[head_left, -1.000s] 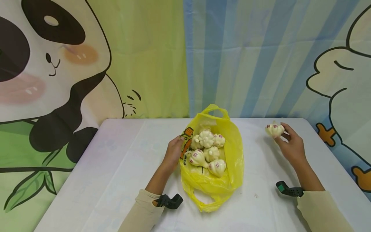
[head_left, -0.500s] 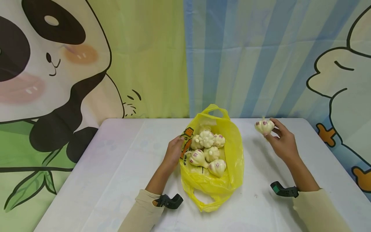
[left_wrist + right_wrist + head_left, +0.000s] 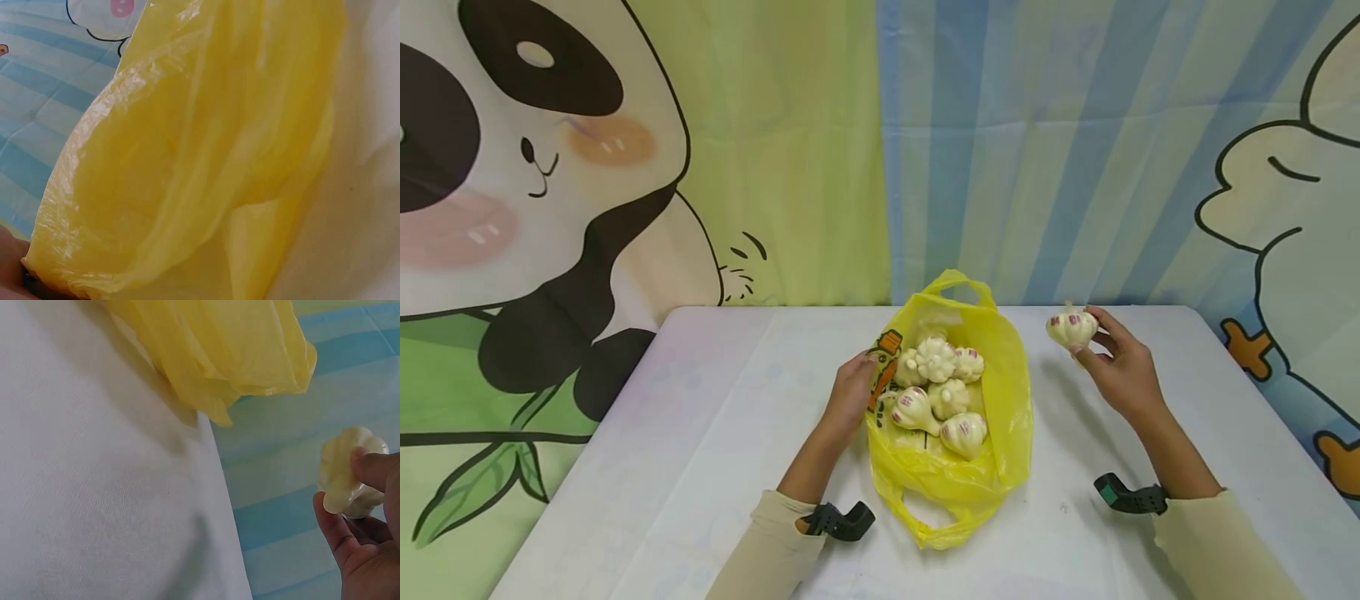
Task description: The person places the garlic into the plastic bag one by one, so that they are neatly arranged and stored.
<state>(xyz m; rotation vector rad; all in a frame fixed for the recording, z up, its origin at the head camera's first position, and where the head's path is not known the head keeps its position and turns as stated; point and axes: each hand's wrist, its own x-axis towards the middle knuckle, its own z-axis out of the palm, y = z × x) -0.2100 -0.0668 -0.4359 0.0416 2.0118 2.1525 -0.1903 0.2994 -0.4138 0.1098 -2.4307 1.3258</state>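
In the head view a yellow plastic bag (image 3: 1011, 417) lies open on the table, with several garlic bulbs (image 3: 936, 358) inside. My left hand (image 3: 850, 392) pinches the bag's left edge beside an orange printed figure. To the right of the bag, my right hand (image 3: 1123, 367) holds one garlic bulb (image 3: 1071, 328) between thumb and fingers, raised above the table. The right wrist view shows that same garlic bulb (image 3: 340, 469) in the fingers, with the bag (image 3: 231, 350) nearby. Yellow plastic (image 3: 187, 156) fills most of the left wrist view, hiding the bulbs.
A white cloth covers the table (image 3: 715, 450). Behind its far edge hangs a printed curtain (image 3: 1037, 150) with a panda on the left and a white cartoon animal on the right. Each wrist wears a black strap-on device (image 3: 842, 522).
My right hand has moved left toward the bag, carrying the garlic bulb. The left hand and the bag stay where they were.
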